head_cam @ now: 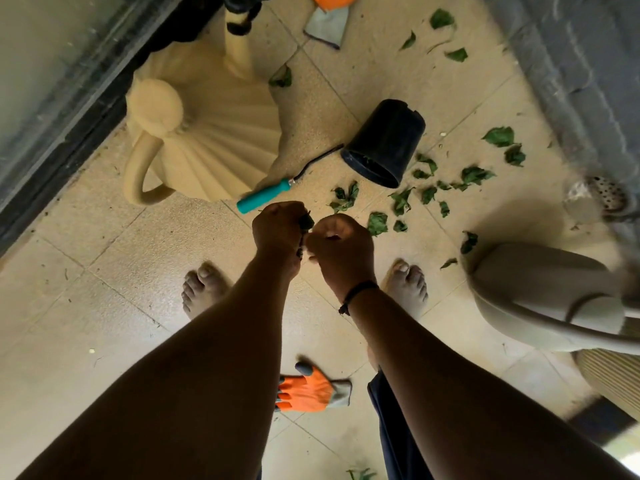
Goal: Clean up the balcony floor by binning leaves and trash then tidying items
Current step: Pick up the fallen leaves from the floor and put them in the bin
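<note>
Green leaves (306, 221) pinched in left hand (277, 230); right hand (341, 245) curled alongside.

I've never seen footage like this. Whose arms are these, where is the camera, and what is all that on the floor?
No machine here: a person wears a camera on the head, looking down at their own arms and bare feet. There is just this one view. The left hand is curled round some green leaves; the right hand is curled beside it, and I cannot tell whether it holds anything. On the tiled floor lie scattered leaves, a tipped black pot, a small tool with a teal handle, a cream watering can, and an orange glove behind the feet.
</note>
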